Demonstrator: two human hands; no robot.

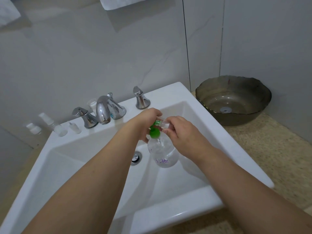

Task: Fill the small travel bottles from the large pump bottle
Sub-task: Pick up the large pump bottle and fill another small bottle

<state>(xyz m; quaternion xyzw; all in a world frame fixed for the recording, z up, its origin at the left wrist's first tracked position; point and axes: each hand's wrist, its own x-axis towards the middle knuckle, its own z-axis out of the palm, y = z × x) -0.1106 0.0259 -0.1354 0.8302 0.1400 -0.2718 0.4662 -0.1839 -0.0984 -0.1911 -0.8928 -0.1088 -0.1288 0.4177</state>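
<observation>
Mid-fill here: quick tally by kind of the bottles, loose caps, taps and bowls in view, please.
Large pump bottle: 1
Small travel bottles: 5, one in the right hand at the pump spout, four on the sink's left ledge
Loose caps: 1
Tap fittings: 3
Glass bowls: 1
Total: 11

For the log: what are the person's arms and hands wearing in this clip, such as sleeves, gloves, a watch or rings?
Nothing worn shows. Both forearms are bare for as far as the head view shows them, with no sleeve edge in frame. The left hand and the right hand have no gloves, and neither wrist carries a watch or band. No rings show on the fingers that are visible; some fingers are hidden.
</observation>
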